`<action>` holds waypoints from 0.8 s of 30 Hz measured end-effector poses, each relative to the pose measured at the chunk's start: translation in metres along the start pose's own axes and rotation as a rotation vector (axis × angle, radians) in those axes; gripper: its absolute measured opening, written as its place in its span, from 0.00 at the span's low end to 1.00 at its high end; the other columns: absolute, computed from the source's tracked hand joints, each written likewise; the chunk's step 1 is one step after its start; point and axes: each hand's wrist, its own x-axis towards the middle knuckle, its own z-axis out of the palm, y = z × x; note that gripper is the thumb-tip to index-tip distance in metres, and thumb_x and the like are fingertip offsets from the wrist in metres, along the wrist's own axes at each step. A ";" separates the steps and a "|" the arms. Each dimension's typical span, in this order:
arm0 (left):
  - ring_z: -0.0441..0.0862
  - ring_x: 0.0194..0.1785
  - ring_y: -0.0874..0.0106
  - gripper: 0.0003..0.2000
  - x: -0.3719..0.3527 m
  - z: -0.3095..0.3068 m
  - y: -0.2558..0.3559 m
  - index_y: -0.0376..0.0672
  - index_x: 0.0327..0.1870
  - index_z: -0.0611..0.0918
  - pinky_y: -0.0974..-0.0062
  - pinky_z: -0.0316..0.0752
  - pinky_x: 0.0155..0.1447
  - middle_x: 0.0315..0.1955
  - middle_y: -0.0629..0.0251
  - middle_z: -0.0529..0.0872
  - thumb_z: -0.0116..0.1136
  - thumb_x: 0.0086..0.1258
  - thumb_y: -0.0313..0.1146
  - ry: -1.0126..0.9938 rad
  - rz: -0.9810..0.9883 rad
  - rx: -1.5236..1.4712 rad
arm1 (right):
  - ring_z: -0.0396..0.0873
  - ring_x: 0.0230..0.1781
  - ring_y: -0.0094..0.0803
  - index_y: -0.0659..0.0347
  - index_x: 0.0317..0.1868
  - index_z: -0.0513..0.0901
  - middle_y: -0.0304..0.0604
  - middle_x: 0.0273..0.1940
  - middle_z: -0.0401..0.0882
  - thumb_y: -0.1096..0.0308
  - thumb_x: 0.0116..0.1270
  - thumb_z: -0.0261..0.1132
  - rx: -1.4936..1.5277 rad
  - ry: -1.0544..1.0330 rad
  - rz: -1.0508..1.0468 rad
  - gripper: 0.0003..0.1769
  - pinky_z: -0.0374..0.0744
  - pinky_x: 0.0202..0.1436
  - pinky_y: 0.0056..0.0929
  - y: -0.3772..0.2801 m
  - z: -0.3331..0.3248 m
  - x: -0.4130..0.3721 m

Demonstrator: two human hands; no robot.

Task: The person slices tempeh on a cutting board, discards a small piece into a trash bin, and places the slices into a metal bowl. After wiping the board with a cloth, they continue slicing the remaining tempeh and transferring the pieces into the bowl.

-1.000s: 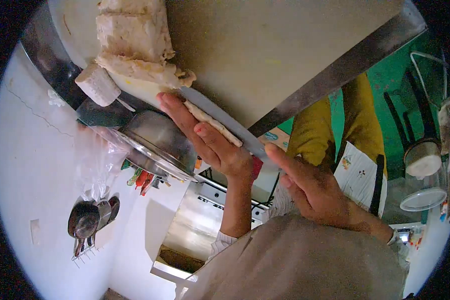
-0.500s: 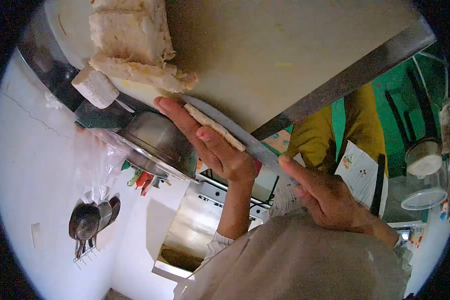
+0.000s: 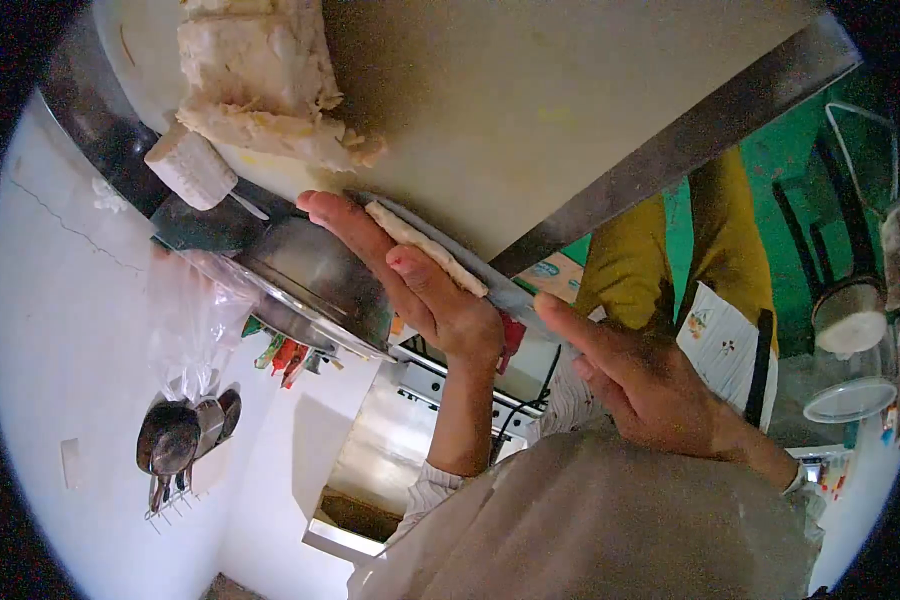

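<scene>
In the head view my right hand (image 3: 640,375) is closed on a knife (image 3: 515,300), its index finger stretched along the blade. My left hand (image 3: 435,300) has long, straightened fingers and holds a thin pale slice (image 3: 428,248) against the flat of that blade. The slice is a narrow strip with a rough edge, lying between the thumb side of the hand and the metal. Beyond the fingertips, a large pale block (image 3: 255,65) with ragged, crumbly edges rests on the work surface (image 3: 530,110). A white ridged cylinder (image 3: 192,165) lies beside it.
Left of my hand stands a shiny metal pot (image 3: 315,270). A stove (image 3: 380,450) is below it. Pans (image 3: 170,440) hang on the white wall near a clear plastic bag (image 3: 195,310). A dark edge (image 3: 690,135) borders the surface, with legs in yellow trousers (image 3: 625,250) past it.
Both hands, the knife and the slice have shifted slightly left together. The view has tilted a little, and the block sits a bit higher in it.
</scene>
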 end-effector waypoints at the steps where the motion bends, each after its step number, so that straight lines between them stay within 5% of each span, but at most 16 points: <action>1: 0.32 0.74 0.59 0.32 0.000 0.001 -0.001 0.34 0.70 0.45 0.61 0.29 0.73 0.71 0.51 0.38 0.25 0.75 0.50 0.012 0.002 -0.026 | 0.72 0.56 0.47 0.59 0.66 0.60 0.53 0.60 0.68 0.76 0.66 0.51 0.010 -0.030 0.029 0.28 0.72 0.58 0.39 0.000 -0.002 -0.001; 13: 0.32 0.74 0.59 0.32 -0.001 -0.003 -0.004 0.35 0.70 0.44 0.62 0.29 0.73 0.71 0.51 0.36 0.25 0.75 0.51 -0.040 0.025 -0.008 | 0.68 0.61 0.46 0.60 0.66 0.60 0.51 0.62 0.67 0.76 0.66 0.51 -0.037 0.026 -0.097 0.27 0.69 0.62 0.36 0.005 -0.006 -0.005; 16: 0.32 0.74 0.59 0.32 0.000 -0.005 -0.001 0.35 0.70 0.43 0.62 0.29 0.73 0.71 0.51 0.36 0.25 0.75 0.51 -0.051 0.019 0.003 | 0.68 0.61 0.45 0.59 0.66 0.61 0.51 0.62 0.66 0.77 0.66 0.51 -0.012 -0.025 0.067 0.26 0.68 0.63 0.36 -0.003 -0.003 -0.003; 24: 0.29 0.74 0.55 0.33 -0.001 -0.004 -0.004 0.35 0.70 0.45 0.58 0.27 0.72 0.71 0.49 0.36 0.25 0.74 0.52 -0.020 0.002 0.028 | 0.67 0.62 0.45 0.60 0.66 0.61 0.51 0.63 0.65 0.78 0.65 0.51 -0.026 0.021 0.012 0.27 0.68 0.62 0.36 -0.008 -0.002 0.003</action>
